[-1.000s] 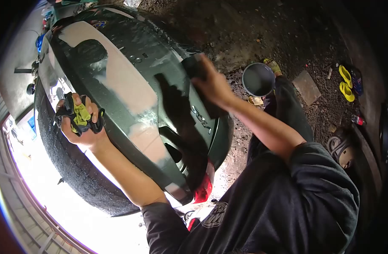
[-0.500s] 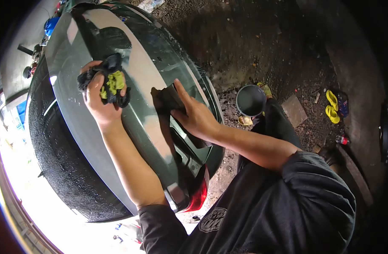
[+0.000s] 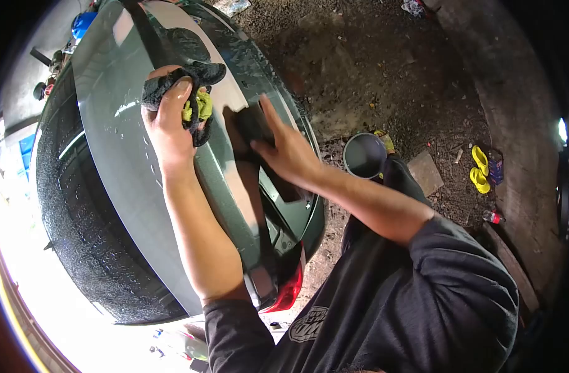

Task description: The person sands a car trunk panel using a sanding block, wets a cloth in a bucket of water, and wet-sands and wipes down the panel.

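Observation:
A wet dark green car trunk lid (image 3: 225, 205) with pale beige patches lies below both hands. My left hand (image 3: 172, 124) is wrapped round a crumpled black and yellow-green cloth (image 3: 202, 105), over the upper part of the lid. To its right, my right hand (image 3: 291, 152) presses a dark block (image 3: 253, 127) on the lid beside a pale patch, its fingers slightly blurred. The block's underside is hidden.
A bucket of greyish water (image 3: 365, 155) stands on the wet ground right of the car. Beyond it are a flat tile (image 3: 425, 173), yellow clogs (image 3: 479, 169) and a bottle with a red label (image 3: 493, 217). The red tail light (image 3: 289, 290) is at the car's near corner.
My left hand has moved up and right over the lid with the cloth. My right hand has come down and left from the lid's right edge, still with the block. The view has shifted.

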Demonstrator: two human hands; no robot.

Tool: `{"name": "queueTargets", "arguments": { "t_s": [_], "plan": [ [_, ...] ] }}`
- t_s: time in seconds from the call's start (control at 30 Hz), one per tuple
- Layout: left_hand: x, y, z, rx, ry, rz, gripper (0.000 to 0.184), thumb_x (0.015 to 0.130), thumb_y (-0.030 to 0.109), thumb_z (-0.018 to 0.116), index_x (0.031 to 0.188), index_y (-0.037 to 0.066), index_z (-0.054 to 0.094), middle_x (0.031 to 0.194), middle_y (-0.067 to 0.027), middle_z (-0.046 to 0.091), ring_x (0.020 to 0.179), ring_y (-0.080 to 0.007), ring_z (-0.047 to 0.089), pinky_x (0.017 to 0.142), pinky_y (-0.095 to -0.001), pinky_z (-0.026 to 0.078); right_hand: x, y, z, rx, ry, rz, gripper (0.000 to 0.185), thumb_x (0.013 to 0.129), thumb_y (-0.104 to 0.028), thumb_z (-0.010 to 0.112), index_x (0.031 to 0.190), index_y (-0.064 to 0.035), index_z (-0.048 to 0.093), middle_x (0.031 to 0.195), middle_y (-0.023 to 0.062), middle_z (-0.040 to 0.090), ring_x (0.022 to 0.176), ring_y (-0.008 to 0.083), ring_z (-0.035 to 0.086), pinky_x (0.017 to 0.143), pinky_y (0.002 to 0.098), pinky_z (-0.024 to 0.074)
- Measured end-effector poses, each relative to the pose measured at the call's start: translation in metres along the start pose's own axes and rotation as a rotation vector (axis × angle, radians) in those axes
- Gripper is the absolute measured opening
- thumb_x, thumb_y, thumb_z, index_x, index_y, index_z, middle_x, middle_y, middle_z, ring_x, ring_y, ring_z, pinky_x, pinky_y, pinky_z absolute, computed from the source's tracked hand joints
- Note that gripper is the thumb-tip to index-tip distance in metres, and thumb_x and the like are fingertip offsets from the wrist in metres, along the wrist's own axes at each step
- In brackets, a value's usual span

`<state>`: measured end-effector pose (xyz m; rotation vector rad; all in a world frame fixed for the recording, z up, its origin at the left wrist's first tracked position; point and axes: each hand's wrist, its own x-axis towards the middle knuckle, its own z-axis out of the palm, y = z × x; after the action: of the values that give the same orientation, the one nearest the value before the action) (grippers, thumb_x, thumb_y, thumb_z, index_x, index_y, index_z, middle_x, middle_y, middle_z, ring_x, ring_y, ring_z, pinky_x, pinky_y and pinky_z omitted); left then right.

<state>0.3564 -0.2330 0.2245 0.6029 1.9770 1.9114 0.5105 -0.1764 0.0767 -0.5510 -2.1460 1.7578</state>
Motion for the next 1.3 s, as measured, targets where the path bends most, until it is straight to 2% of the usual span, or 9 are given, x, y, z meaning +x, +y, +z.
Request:
{"name": "queueTargets", "arguments": {
  "t_s": [0.2, 0.3, 0.4, 0.5, 0.6, 0.83, 1.03, 1.07, 1.3],
  "plan": [
    [-0.001, 0.003, 0.001, 0.083, -0.018, -0.030, 0.026, 0.090, 0.015, 0.062, 0.111, -0.001, 0.061, 0.078, -0.0108, 0.063, 0.055, -0.0149, 0.053, 0.047, -0.0279, 0.040, 0.125, 0.002, -0.008, -0.112, -0.066, 0.146, 0.093, 0.091, -0.024, 0.070, 0.163, -0.0099, 0.012, 0.107, 0.0357, 0.067, 0.103, 0.0518, 0.065, 0.092, 0.0536, 0.0508],
    [0.001, -0.001, 0.000, 0.131, -0.018, -0.003, 0.030, 0.090, 0.016, 0.062, 0.114, -0.001, 0.059, 0.078, -0.0112, 0.062, 0.052, -0.0150, 0.051, 0.045, -0.0279, 0.038, 0.054, -0.005, -0.005, -0.077, -0.026, 0.032, 0.092, 0.091, -0.025, 0.069, 0.163, -0.0098, 0.013, 0.105, 0.0351, 0.067, 0.102, 0.0516, 0.065, 0.091, 0.0532, 0.0511],
    [0.002, -0.003, -0.002, 0.099, -0.003, -0.013, 0.020, 0.089, 0.010, 0.065, 0.105, -0.001, 0.062, 0.080, -0.0084, 0.064, 0.062, -0.0144, 0.058, 0.055, -0.0280, 0.045, 0.001, -0.014, -0.007, -0.003, -0.120, 0.108, 0.092, 0.094, -0.027, 0.068, 0.163, -0.0124, 0.011, 0.124, 0.0340, 0.064, 0.109, 0.0513, 0.064, 0.095, 0.0514, 0.0499],
    [0.002, -0.001, 0.002, 0.044, 0.020, -0.009, 0.016, 0.089, 0.008, 0.065, 0.102, -0.001, 0.064, 0.080, -0.0069, 0.063, 0.066, -0.0138, 0.060, 0.056, -0.0283, 0.048, 0.051, -0.009, -0.004, -0.080, -0.051, 0.030, 0.094, 0.091, -0.025, 0.069, 0.163, -0.0084, 0.010, 0.106, 0.0348, 0.067, 0.101, 0.0521, 0.065, 0.090, 0.0537, 0.0510],
    [0.002, -0.001, 0.001, 0.036, 0.066, 0.016, 0.022, 0.091, 0.013, 0.061, 0.109, 0.001, 0.060, 0.080, -0.0097, 0.062, 0.059, -0.0152, 0.056, 0.047, -0.0278, 0.042, 0.127, -0.007, -0.006, -0.162, -0.071, 0.066, 0.094, 0.092, -0.025, 0.068, 0.163, -0.0088, 0.009, 0.109, 0.0345, 0.067, 0.100, 0.0521, 0.065, 0.090, 0.0541, 0.0511],
    [0.012, -0.004, -0.021, -0.247, 0.219, 0.033, 0.018, 0.094, 0.021, 0.058, 0.094, 0.002, 0.058, 0.085, -0.0118, 0.062, 0.068, -0.0212, 0.059, 0.048, -0.0295, 0.042, 0.004, -0.022, -0.003, 0.018, -0.027, -0.060, 0.091, 0.095, -0.024, 0.068, 0.163, -0.0101, 0.010, 0.117, 0.0357, 0.065, 0.112, 0.0512, 0.062, 0.096, 0.0531, 0.0473],
    [0.011, 0.000, -0.015, -0.206, 0.206, 0.037, 0.013, 0.093, 0.017, 0.058, 0.093, 0.004, 0.057, 0.085, -0.0120, 0.062, 0.066, -0.0219, 0.058, 0.047, -0.0311, 0.042, 0.115, -0.020, -0.006, -0.141, -0.095, 0.070, 0.095, 0.091, -0.023, 0.069, 0.163, -0.0109, 0.009, 0.110, 0.0358, 0.067, 0.101, 0.0532, 0.065, 0.092, 0.0544, 0.0516],
    [0.012, 0.000, -0.013, -0.241, 0.239, 0.045, 0.021, 0.087, 0.016, 0.065, 0.102, 0.004, 0.056, 0.077, -0.0127, 0.061, 0.054, -0.0205, 0.057, 0.042, -0.0320, 0.042, 0.119, -0.019, -0.006, -0.154, -0.091, 0.070, 0.094, 0.091, -0.023, 0.069, 0.163, -0.0108, 0.009, 0.110, 0.0356, 0.067, 0.101, 0.0531, 0.065, 0.091, 0.0545, 0.0516],
    [0.012, 0.002, -0.009, -0.228, 0.219, 0.046, 0.021, 0.088, 0.015, 0.063, 0.103, 0.002, 0.056, 0.077, -0.0139, 0.062, 0.053, -0.0213, 0.056, 0.042, -0.0325, 0.041, 0.028, -0.024, -0.001, -0.026, -0.030, -0.061, 0.091, 0.092, -0.027, 0.070, 0.161, -0.0079, 0.014, 0.107, 0.0349, 0.068, 0.100, 0.0526, 0.065, 0.088, 0.0541, 0.0514]
  ]
}}
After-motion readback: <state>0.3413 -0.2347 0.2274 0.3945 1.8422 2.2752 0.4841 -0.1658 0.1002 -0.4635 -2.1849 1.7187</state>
